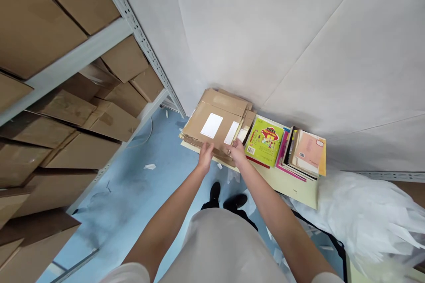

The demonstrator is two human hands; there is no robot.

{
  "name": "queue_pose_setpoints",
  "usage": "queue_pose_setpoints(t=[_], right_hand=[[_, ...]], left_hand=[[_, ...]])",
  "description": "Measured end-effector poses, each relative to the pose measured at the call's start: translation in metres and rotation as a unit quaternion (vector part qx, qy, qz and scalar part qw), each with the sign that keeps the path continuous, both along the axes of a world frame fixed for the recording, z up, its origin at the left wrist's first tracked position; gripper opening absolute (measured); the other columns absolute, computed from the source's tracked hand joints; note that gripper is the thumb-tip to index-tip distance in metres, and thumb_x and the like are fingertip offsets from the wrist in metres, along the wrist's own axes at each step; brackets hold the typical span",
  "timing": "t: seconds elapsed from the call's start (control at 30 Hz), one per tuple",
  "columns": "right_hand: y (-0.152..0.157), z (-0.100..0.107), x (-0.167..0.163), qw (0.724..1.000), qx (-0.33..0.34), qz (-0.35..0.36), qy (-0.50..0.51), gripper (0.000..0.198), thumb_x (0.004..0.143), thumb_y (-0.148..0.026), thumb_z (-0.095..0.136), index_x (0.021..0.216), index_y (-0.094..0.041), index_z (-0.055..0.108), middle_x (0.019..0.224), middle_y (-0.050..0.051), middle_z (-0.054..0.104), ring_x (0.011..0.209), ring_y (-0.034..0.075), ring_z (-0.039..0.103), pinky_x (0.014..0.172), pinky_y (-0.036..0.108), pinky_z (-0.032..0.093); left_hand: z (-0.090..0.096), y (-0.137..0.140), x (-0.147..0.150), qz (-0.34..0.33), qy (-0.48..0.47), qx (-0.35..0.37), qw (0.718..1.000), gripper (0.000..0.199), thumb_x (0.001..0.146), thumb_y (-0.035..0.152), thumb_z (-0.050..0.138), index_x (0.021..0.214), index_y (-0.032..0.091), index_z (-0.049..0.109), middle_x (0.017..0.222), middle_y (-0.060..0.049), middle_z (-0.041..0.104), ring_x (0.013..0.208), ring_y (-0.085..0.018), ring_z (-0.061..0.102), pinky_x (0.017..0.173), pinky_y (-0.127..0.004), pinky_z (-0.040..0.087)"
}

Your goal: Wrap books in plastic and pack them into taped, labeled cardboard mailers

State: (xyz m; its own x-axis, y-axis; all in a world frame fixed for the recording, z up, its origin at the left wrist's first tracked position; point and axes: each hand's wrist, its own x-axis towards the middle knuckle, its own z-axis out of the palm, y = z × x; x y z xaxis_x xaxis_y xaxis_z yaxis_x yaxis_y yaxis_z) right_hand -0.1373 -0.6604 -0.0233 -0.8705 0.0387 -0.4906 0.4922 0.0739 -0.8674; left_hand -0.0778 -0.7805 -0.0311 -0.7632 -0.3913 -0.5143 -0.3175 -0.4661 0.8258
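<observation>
As I stand over the low cream tabletop [300, 189], both of my hands are at the near edge of a flat, layered stack of brown cardboard [227, 105] lying at the tabletop's left end. My left hand [206, 158] meets that edge toward the left, and my right hand [237, 152] is at the near right corner. Fingers are curled at the edge, but whether they pinch the cardboard or just rest there, I can't tell.

Room now: behind the stack it's tight, with the big pale grey wall panel [282, 31] right there. To the right, a lime-green picture-covered book [262, 143] sits just beside it, then a mixed pile of thin books with a pink cover on top [308, 152]. Leftward there's blue floor [133, 185], open as far as the light grey metal rack [109, 46] of brown cartons.

Hard to see: the stack's underside is out of sight, and the print on its white rectangular label [211, 125] is too faint to read. The rack runs out of view, and the crumpled white plastic bag [365, 212] is cut off at right.
</observation>
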Motion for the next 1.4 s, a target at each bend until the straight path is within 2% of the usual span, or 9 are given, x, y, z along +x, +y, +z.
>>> queue_pose_setpoints(t=[0.2, 0.33, 0.67, 0.8, 0.9, 1.03, 1.17, 1.3, 1.4], right_hand=[[-0.02, 0.005, -0.011, 1.0, -0.011, -0.013, -0.021, 0.045, 0.062, -0.02, 0.066, 0.106, -0.018, 0.058, 0.102, 0.008, 0.068, 0.092, 0.019, 0.064, 0.078, 0.029, 0.05], [-0.031, 0.003, -0.012, 1.0, -0.027, 0.001, -0.016, 0.027, 0.062, -0.018, 0.061, 0.089, -0.018, 0.059, 0.089, 0.004, 0.07, 0.079, 0.016, 0.065, 0.07, 0.026, 0.05], [-0.029, 0.01, -0.023, 0.997, -0.053, -0.038, -0.033, 0.031, 0.064, -0.02, 0.064, 0.09, -0.023, 0.047, 0.074, -0.002, 0.064, 0.062, 0.014, 0.062, 0.051, 0.024, 0.048], [-0.027, 0.026, -0.019, 0.996, -0.073, -0.038, -0.026, 0.042, 0.061, -0.017, 0.068, 0.092, -0.025, 0.042, 0.067, -0.005, 0.061, 0.057, 0.013, 0.06, 0.048, 0.024, 0.046], [-0.014, 0.031, 0.004, 0.997, -0.073, 0.023, -0.017, 0.043, 0.062, -0.019, 0.068, 0.095, -0.024, 0.041, 0.065, -0.006, 0.059, 0.058, 0.015, 0.061, 0.053, 0.027, 0.05], [0.025, 0.044, 0.029, 0.982, 0.055, 0.148, 0.1, 0.042, 0.069, -0.027, 0.066, 0.106, -0.022, 0.045, 0.074, -0.002, 0.063, 0.071, 0.018, 0.063, 0.073, 0.038, 0.052], [0.087, 0.092, 0.027, 0.924, 0.229, 0.121, 0.281, 0.045, 0.075, -0.031, 0.064, 0.117, -0.021, 0.049, 0.114, 0.011, 0.061, 0.108, 0.026, 0.056, 0.094, 0.046, 0.044], [0.156, 0.152, 0.033, 0.843, 0.355, 0.081, 0.397, 0.056, 0.079, -0.037, 0.063, 0.13, -0.023, 0.046, 0.135, 0.013, 0.047, 0.129, 0.029, 0.04, 0.107, 0.05, 0.032], [0.2, 0.18, 0.057, 0.808, 0.416, 0.058, 0.412, 0.061, 0.081, -0.041, 0.061, 0.137, -0.026, 0.042, 0.143, 0.012, 0.039, 0.134, 0.03, 0.034, 0.108, 0.05, 0.031]], left_hand=[[0.013, -0.012, -0.005, 0.058, -0.019, 0.117, 0.991, 0.028, 0.07, 0.044, 0.066, 0.086, 0.023, 0.057, 0.106, -0.003, 0.063, 0.102, -0.017, 0.056, 0.076, -0.028, 0.046], [0.013, -0.021, -0.01, 0.076, -0.042, 0.127, 0.988, 0.026, 0.068, 0.038, 0.069, 0.08, 0.021, 0.054, 0.091, -0.002, 0.062, 0.088, -0.015, 0.058, 0.071, -0.027, 0.046], [0.019, -0.033, -0.049, 0.063, -0.089, 0.1, 0.989, 0.017, 0.067, 0.023, 0.067, 0.071, 0.019, 0.05, 0.061, 0.003, 0.055, 0.059, -0.012, 0.059, 0.067, -0.031, 0.05], [0.028, -0.042, -0.057, 0.115, -0.061, 0.052, 0.99, 0.013, 0.067, 0.02, 0.062, 0.075, 0.019, 0.052, 0.064, 0.002, 0.058, 0.063, -0.013, 0.06, 0.067, -0.03, 0.051], [0.036, -0.056, -0.052, 0.176, -0.032, 0.009, 0.984, 0.018, 0.068, 0.023, 0.06, 0.085, 0.021, 0.054, 0.079, 0.0, 0.064, 0.073, -0.013, 0.062, 0.069, -0.028, 0.05], [0.046, -0.074, -0.032, 0.168, 0.03, -0.081, 0.982, 0.024, 0.063, 0.03, 0.066, 0.083, 0.019, 0.058, 0.086, -0.002, 0.067, 0.077, -0.014, 0.061, 0.068, -0.026, 0.048], [0.067, -0.088, -0.011, 0.075, 0.12, -0.184, 0.973, 0.034, 0.057, 0.041, 0.073, 0.077, 0.016, 0.062, 0.077, -0.002, 0.068, 0.07, -0.015, 0.061, 0.067, -0.026, 0.047], [0.102, -0.083, -0.005, -0.066, 0.158, -0.175, 0.969, 0.043, 0.052, 0.046, 0.079, 0.081, 0.017, 0.067, 0.08, -0.004, 0.071, 0.071, -0.017, 0.062, 0.067, -0.028, 0.049], [0.123, -0.055, -0.009, -0.192, 0.158, -0.167, 0.954, 0.046, 0.048, 0.05, 0.082, 0.077, 0.017, 0.068, 0.075, -0.006, 0.07, 0.069, -0.019, 0.062, 0.063, -0.029, 0.051]])
